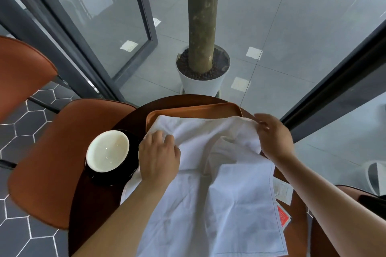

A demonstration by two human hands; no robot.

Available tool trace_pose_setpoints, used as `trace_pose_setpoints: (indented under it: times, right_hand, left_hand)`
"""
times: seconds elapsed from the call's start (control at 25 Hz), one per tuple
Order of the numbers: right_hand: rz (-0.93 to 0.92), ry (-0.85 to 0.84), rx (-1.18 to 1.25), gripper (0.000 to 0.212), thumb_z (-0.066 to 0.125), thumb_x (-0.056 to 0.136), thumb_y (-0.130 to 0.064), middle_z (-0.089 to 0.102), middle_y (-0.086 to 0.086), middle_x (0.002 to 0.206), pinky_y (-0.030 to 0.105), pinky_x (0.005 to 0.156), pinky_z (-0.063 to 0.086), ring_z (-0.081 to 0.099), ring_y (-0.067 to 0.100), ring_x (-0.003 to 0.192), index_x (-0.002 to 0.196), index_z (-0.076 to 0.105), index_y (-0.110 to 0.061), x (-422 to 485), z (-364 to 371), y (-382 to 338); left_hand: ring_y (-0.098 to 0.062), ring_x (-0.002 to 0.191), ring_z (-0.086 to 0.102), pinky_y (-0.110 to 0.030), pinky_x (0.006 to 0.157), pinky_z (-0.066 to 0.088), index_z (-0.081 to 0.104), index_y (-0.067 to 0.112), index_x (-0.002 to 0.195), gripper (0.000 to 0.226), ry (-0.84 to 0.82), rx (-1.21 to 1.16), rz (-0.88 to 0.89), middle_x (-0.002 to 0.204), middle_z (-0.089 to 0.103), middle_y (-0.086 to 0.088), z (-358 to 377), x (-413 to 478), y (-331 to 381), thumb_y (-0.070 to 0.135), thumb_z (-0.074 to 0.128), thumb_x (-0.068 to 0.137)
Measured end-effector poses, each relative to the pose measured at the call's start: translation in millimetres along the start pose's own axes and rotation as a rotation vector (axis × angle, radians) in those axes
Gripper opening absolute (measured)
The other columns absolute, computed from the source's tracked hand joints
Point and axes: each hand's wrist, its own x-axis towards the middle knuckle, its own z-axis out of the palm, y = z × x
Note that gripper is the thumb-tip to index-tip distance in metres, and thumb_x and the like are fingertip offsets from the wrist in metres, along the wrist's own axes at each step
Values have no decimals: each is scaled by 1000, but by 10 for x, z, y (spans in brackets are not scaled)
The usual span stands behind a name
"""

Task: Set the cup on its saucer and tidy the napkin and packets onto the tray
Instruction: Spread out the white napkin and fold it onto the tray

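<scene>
A large white cloth napkin [221,190] lies spread over the brown tray [194,110] and hangs toward me. My left hand [158,156] pinches the napkin's left edge with curled fingers. My right hand [273,137] pinches its far right corner above the tray's right rim. A white cup [107,151] sits on a black saucer [133,142] at the table's left, beside my left hand. A red packet [283,218] and a pale packet [282,191] peek out from under the napkin's right edge.
The round dark wooden table [92,204] is small. Orange chairs [46,162] stand close on the left. A white pot with a tree trunk [202,73] stands just behind the table. Glass door frames flank both sides.
</scene>
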Motion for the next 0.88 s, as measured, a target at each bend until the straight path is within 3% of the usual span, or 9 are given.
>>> trace_pose_setpoints:
  times: [0.12, 0.24, 0.4, 0.52, 0.6, 0.68, 0.72, 0.88]
  right_hand:
    - [123, -102, -170, 18, 48, 94, -17, 64, 4, 74, 29, 51, 37, 58, 29, 71, 82, 61, -16, 61, 29, 191]
    - [154, -216, -282, 24, 58, 91, -29, 60, 3, 68, 28, 49, 33, 56, 24, 64, 71, 57, -16, 143, 82, 224]
    - [198, -257, -449, 25, 56, 92, -38, 63, 3, 76, 26, 50, 38, 60, 25, 70, 78, 63, -17, 212, 124, 220]
    - [248, -260, -348, 19, 59, 92, -32, 67, 1, 76, 31, 57, 51, 62, 22, 71, 82, 68, -19, 214, 65, 192]
    - [144, -51, -253, 13, 61, 92, -31, 67, -1, 82, 31, 58, 51, 61, 22, 71, 86, 70, -23, 208, 14, 122]
    - [-70, 192, -233, 6, 64, 90, -28, 64, -1, 87, 29, 57, 46, 60, 23, 69, 90, 70, -26, 266, 4, 47]
    - [-143, 207, -247, 8, 64, 90, -24, 64, 1, 92, 30, 59, 47, 61, 25, 71, 95, 71, -25, 316, 27, 21]
    - [3, -125, -361, 35, 57, 93, -17, 60, 8, 120, 35, 77, 48, 62, 33, 99, 127, 62, -21, 363, 142, 94]
  left_hand:
    - [-25, 106, 56, -36, 81, 49, 61, 19, 117, 30, -31, 86, 31, 114, 61, -5, 23, 69, -34, 35, 43, 99]
    - [-26, 104, 57, -38, 83, 50, 62, 19, 117, 35, -34, 98, 67, 112, 62, -6, 42, 40, -45, 43, 45, 98]
    - [-25, 108, 55, -39, 91, 48, 64, 20, 116, 40, -60, 125, 68, 115, 63, -6, 88, 11, -79, 48, 43, 97]
    - [-29, 114, 55, -48, 100, 40, 65, 20, 115, 40, -71, 149, 44, 119, 63, -8, 94, -15, -107, 49, 48, 95]
    - [-32, 116, 55, -52, 100, 41, 65, 18, 116, 40, -85, 130, 37, 122, 62, -11, 91, -42, -124, 48, 53, 93]
    - [-32, 118, 53, -49, 96, 46, 64, 18, 121, 43, -106, 112, 24, 125, 60, -13, 98, -65, -145, 48, 54, 93]
    - [-32, 120, 51, -47, 95, 46, 62, 18, 123, 44, -109, 114, 8, 128, 58, -13, 99, -80, -149, 49, 52, 93]
    - [-33, 117, 54, -47, 89, 47, 65, 13, 117, 39, -48, 80, -26, 124, 59, -15, 66, -159, -111, 41, 50, 96]
